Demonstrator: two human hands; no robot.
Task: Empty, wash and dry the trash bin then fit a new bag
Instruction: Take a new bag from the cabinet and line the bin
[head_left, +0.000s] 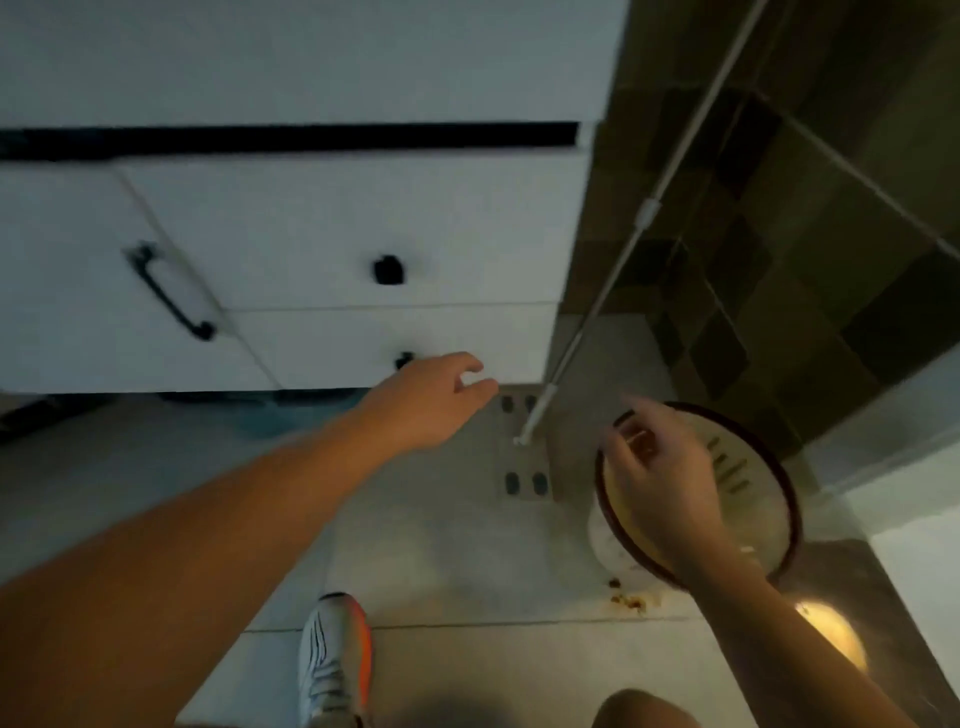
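Head view: round cream plastic trash bin with dark red rim (748, 467) stands on pale tiled floor (441, 545), beside white drawer cabinet (311, 234). Right hand (657, 486) over rim, fingers curled; grip blurred, cannot tell. Left hand (434, 397) reaches forward, fingers loose, empty, likely balancing. Crumbs (631, 600) beside bin suggest emptying underway.

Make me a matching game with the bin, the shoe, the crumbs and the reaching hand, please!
Things:
1. trash bin
2. shoe
3. crumbs
4. left hand

Clues:
A. white with an orange edge
B. scattered on the floor tiles
C. dark red rim, right hand over it
D. stretched toward the white cabinet

Pairs: 1-C, 2-A, 3-B, 4-D
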